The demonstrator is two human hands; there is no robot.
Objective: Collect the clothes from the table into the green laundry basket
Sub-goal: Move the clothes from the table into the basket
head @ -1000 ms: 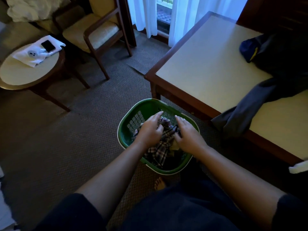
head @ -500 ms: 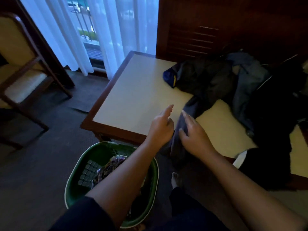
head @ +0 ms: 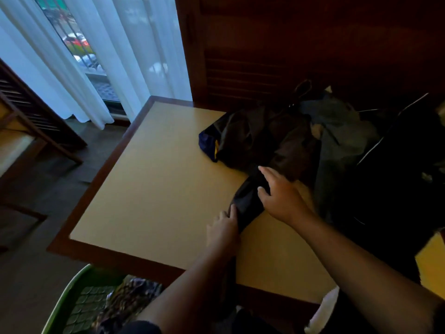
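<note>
The green laundry basket [head: 69, 292] sits on the floor by the table [head: 156, 177], at its near edge, handy for dropping things in. My left hand [head: 222, 229] lies straight-fingered against the dark garment [head: 245, 201] while my right hand [head: 279, 198] clasps it between thumb and fingers, I judge to gather it. The heap of clothes [head: 277, 141] lies beyond.

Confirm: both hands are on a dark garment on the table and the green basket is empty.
Wrong: the head view shows patterned cloth in the green basket. The left hand and right hand are on the dark garment on the table.
</note>
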